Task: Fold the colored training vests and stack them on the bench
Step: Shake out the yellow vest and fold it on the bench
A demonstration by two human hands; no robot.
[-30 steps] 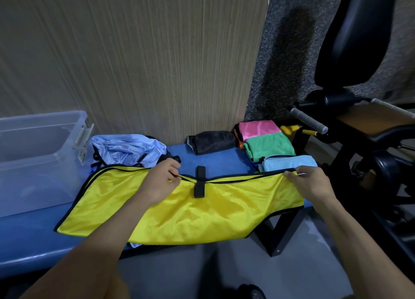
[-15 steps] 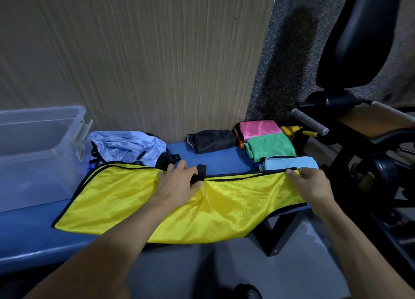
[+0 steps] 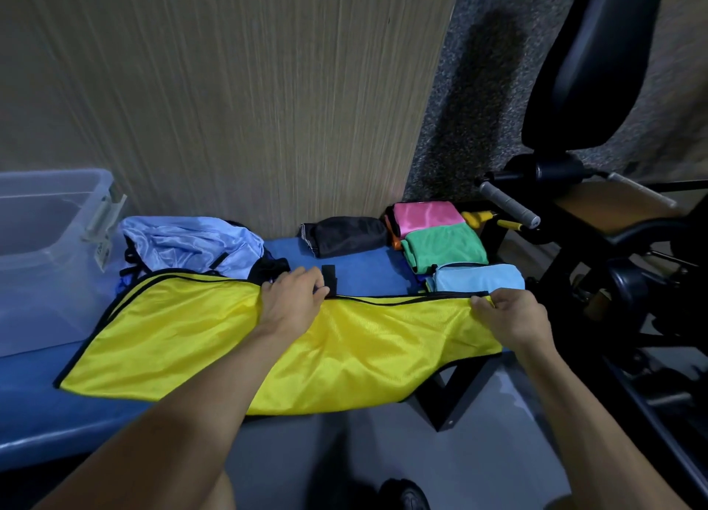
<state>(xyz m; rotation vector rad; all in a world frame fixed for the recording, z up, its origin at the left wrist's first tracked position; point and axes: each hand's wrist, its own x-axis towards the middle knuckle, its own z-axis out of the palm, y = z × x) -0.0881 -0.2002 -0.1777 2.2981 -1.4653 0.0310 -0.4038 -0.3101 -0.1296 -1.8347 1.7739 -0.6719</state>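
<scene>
Head view, the only 1 there is: a yellow vest (image 3: pixel 184 341) is spread lengthwise across the blue worktop (image 3: pixel 356 276), with its near edge hanging a bit over the front. It looks like it's been folded once along its length, since the black trim runs doubled along the far edge, but that's a guess from how it lies.

The left hand (image 3: pixel 293 300) is laid on the vest's far edge near the middle, fingers curled down by a black strap (image 3: pixel 328 279); whether the strap is actually pinched or just touched can't be told. The right hand (image 3: pixel 511 318) is clamped on the vest's right end, the trim pinched between thumb and fingers.

Progress so far: 3 folded vests are lined up at the right end of the worktop, pink (image 3: pixel 427 213), green (image 3: pixel 444 247) and light blue (image 3: pixel 479 277), side by side more than truly stacked. A dark folded piece (image 3: pixel 346 235) is parked by the wall.

Still left, as far as can be judged: the yellow one needs its cross folds, and a crumpled pale blue heap (image 3: pixel 191 245) at the back left hasn't been folded at all. A clear plastic bin (image 3: pixel 42 241) is set at the far left; no vest can be made out in it.
</scene>
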